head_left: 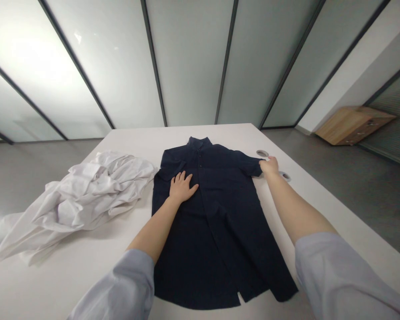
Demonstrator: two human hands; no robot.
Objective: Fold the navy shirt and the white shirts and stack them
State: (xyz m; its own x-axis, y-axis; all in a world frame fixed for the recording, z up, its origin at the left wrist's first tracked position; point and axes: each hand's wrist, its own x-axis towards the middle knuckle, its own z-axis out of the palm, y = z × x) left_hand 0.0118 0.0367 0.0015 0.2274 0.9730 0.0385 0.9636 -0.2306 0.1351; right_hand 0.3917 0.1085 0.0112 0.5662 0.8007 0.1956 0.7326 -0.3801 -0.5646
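A dark navy short-sleeved shirt (220,222) lies spread flat, front up and buttoned, on a white table (70,275), collar pointing away from me. My left hand (182,186) rests flat on the shirt's chest with fingers spread, open. My right hand (269,166) is closed in a pinch on the hem of the shirt's right-hand sleeve, at the shirt's outer edge.
A crumpled heap of white garments (83,200) lies on the table left of the shirt. Two round cable grommets (262,153) sit in the tabletop near my right hand. Frosted glass walls stand behind the table, and a wooden cabinet (353,124) is on the floor at right.
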